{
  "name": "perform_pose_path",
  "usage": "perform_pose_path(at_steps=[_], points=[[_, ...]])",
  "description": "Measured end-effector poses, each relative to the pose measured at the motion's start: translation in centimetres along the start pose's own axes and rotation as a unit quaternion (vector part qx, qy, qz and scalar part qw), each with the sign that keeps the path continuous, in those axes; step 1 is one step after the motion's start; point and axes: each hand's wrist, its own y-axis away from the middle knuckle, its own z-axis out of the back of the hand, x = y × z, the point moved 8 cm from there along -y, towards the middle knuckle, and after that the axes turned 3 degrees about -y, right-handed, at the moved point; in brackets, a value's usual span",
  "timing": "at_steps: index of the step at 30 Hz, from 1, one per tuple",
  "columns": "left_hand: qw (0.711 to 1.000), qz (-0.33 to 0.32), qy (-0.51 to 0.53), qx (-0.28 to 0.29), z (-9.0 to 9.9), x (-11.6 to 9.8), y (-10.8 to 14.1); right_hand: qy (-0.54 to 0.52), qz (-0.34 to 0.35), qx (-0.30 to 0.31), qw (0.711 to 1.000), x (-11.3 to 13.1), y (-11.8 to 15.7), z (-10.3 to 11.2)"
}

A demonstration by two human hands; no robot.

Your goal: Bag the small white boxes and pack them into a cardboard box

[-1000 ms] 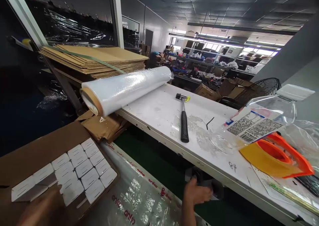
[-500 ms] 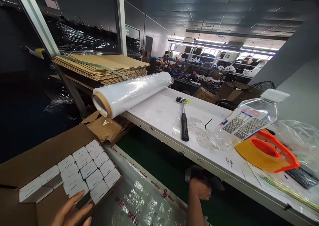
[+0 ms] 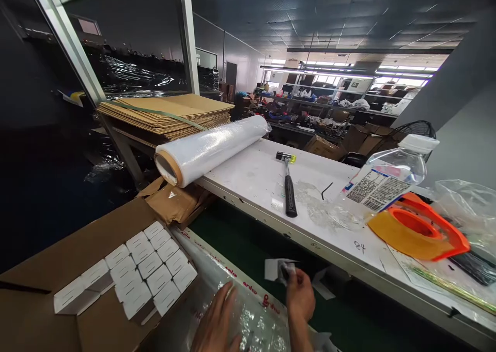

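Packet (image 3: 285, 271) now in right hand (image 3: 300, 296) — left hand (image 3: 217, 318) off cartons (image 3: 149, 265).

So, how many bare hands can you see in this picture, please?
2: the left hand, over the red-printed plastic, and the right hand, holding a small white item above the green surface.

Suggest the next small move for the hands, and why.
Probably bring the left hand across to steady the white-flapped item: the right hand seems to pinch it by one edge, while the left, fingers extended over the clear plastic sheet, looks free.
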Motion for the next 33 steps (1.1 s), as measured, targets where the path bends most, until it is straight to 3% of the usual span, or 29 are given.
perform_pose_path(at_steps=[3,7,10,15,19,22,27,29,33], points=[[0.996,0.014,0.077,0.041,-2.3,1.5,-2.5,-0.055,0.010,0.086,0.995,-0.6,5.4,-2.7],[0.984,0.067,0.162,0.031,-4.2,3.8,-2.7,-0.141,-0.017,0.180,0.973,-2.5,12.0,-5.9],[0.975,0.079,0.208,0.019,-4.3,4.7,-1.8,-0.187,-0.054,0.223,0.955,-4.1,14.0,-6.5],[0.965,0.120,0.230,0.031,-3.6,4.8,-1.3,-0.264,-0.138,0.313,0.902,-6.4,14.8,-6.3],[0.970,0.139,0.198,-0.010,-3.8,4.7,-1.9,-0.279,-0.063,0.291,0.913,-5.8,14.5,-5.6],[0.975,0.131,0.174,-0.048,-4.3,4.4,-2.2,-0.235,-0.049,0.287,0.927,-5.1,14.6,-6.7],[0.970,0.131,0.200,-0.040,-4.4,4.6,-1.8,-0.130,0.007,0.182,0.975,-3.9,14.3,-7.6],[0.950,0.140,0.278,-0.005,-4.6,5.5,-1.3,-0.106,0.032,0.171,0.979,-3.7,14.6,-8.0],[0.844,0.185,0.492,0.104,-6.0,7.9,-0.4,-0.075,0.068,0.158,0.982,-3.7,14.9,-8.4]])
